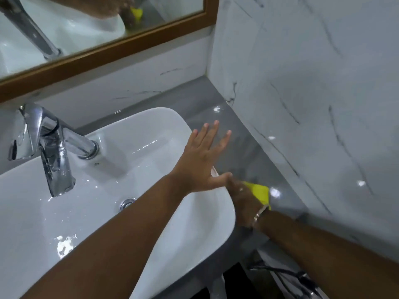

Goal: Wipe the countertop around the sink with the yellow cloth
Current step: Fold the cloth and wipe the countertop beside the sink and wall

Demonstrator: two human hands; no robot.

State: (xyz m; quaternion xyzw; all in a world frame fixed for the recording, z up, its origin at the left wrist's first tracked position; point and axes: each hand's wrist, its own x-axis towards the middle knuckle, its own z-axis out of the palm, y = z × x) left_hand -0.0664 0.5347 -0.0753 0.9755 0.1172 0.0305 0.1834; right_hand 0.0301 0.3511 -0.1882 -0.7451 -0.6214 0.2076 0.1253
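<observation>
The yellow cloth (260, 192) lies pressed on the grey countertop (218, 108) just right of the white sink (151, 130). My right hand (240, 196) is closed on the cloth and covers most of it, down in the narrow strip between the sink's right rim and the marble wall. My left hand (203, 156) reaches across the basin with fingers spread flat, hovering over the sink's right rim and holding nothing. Its thumb tip nearly touches my right hand.
A chrome faucet (50, 147) stands at the sink's back left, and a chrome overflow ring (127, 202) sits in the basin. White marble walls (313, 93) close in the back and right side. A wood-framed mirror (103, 50) hangs above.
</observation>
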